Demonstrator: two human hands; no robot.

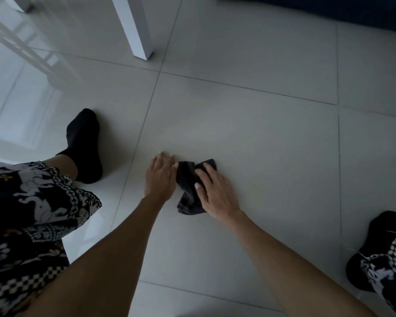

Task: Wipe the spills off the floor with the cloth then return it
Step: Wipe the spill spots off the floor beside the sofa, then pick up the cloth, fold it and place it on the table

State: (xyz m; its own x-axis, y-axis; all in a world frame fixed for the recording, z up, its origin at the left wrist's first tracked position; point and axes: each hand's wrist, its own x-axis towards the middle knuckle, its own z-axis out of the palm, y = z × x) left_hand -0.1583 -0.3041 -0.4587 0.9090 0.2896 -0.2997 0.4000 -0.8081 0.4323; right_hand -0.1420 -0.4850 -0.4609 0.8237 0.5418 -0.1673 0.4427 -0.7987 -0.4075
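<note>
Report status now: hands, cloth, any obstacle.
Right hand flat on dark cloth, pressing it to floor tile. Left hand open beside it. Nothing in the way.

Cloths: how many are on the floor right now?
1. A dark cloth, crumpled on the tiled floor, lies under the right hand, with the left hand flat beside it, fingertips touching its edge. None other shows, though the legs could hide some.

Head view, steeply down at floor (249, 124)
</note>
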